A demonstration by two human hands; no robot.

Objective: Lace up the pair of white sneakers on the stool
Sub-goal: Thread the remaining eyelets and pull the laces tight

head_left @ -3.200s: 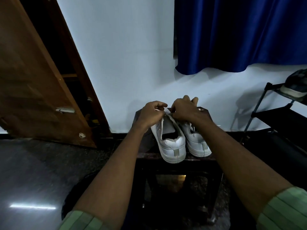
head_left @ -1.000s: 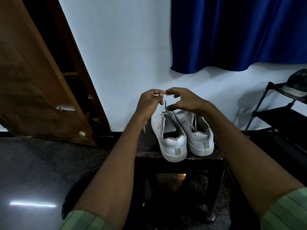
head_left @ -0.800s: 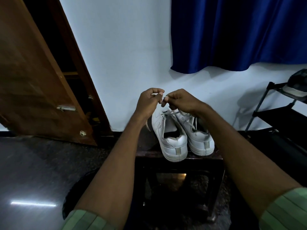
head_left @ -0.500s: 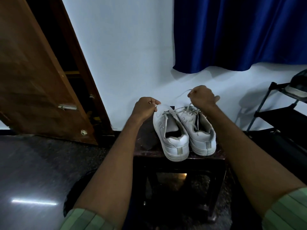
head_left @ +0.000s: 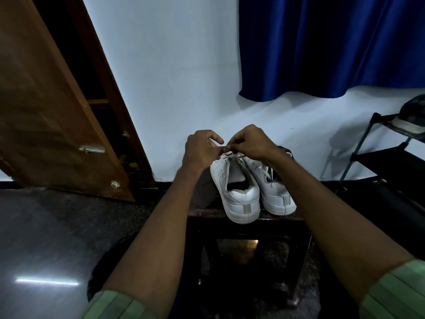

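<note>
Two white sneakers stand side by side on a dark wooden stool (head_left: 207, 212), heels toward me. Above the left sneaker (head_left: 236, 192) my left hand (head_left: 201, 149) and my right hand (head_left: 249, 142) meet fingertip to fingertip, both pinching the thin white lace (head_left: 239, 157) that runs up from its eyelets. The right sneaker (head_left: 273, 189) sits partly under my right wrist, with laces lying loose across its tongue. The toes of both shoes are hidden behind my hands.
An open brown wooden door (head_left: 46, 111) leans in at the left. A blue curtain (head_left: 333, 47) hangs on the white wall. A black shoe rack (head_left: 391, 157) with a dark shoe (head_left: 411, 118) stands at the right. Dark polished floor (head_left: 46, 238) lies to the left.
My right hand, which had pulled the lace up and to the right, has come back left to meet my left hand. My left hand rose slightly; both now pinch the lace together.
</note>
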